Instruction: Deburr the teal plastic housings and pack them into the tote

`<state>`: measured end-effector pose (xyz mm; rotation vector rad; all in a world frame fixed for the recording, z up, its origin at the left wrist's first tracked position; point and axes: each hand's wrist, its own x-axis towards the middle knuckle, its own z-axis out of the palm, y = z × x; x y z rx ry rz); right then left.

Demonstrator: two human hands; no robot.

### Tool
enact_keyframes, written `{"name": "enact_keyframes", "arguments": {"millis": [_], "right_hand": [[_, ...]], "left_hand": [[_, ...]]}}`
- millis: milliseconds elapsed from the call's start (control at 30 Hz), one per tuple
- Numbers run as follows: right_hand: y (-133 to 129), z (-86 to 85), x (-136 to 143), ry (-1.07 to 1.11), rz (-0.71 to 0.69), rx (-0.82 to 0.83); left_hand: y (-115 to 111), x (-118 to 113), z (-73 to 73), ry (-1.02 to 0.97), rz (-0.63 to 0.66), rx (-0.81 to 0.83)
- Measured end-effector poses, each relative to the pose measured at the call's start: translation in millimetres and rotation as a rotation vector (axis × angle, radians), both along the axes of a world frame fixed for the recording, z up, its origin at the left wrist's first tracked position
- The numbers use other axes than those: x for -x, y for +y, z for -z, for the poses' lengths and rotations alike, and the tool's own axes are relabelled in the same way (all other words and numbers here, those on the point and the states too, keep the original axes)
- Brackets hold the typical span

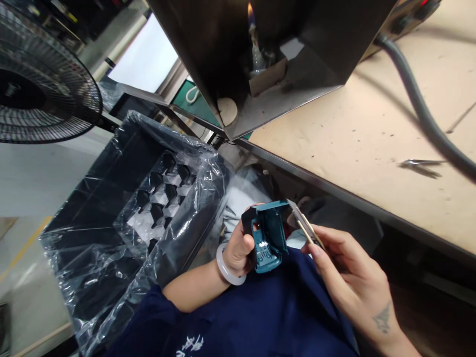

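Note:
In my left hand [238,248], fingers wrapped round its black side, is a teal and black plastic housing [273,238]. Its hollow inside faces up, showing ribs and small moulded details. My right hand [345,277] grips a utility knife [307,228] between thumb and fingers. The knife's thin blade points up and left, close to the upper right edge of the housing. I cannot tell whether blade and housing touch. Both hands are above my lap, in front of the bench edge.
Left stands a bin [92,198] lined with clear plastic, holding several dark parts. A fan [44,79] is beyond it. On the bench [316,134], a flame [251,17] burns inside a metal enclosure [320,64]. Pliers-like tool [422,166] and thick grey hose [420,99] lie right.

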<state>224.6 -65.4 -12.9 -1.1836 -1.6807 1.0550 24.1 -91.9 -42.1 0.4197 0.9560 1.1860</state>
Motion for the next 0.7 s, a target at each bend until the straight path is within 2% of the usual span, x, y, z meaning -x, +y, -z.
{"name": "enact_keyframes", "arguments": {"millis": [200,367,700], "right_hand": [[-0.4,2.4,0.2,-0.034,-0.003,-0.029],[-3.5,0.9,3.8,-0.059,-0.007,-0.099],[-9.5,-3.7,8.7,-0.098,-0.02,-0.186]], "left_hand": [[1.3,-1.3,1.0,0.001,-0.031,-0.001],[5.9,-7.5,4.4,0.029,-0.112,-0.12],[6.9,-8.7,14.4,0.018,-0.096,-0.189]]}}
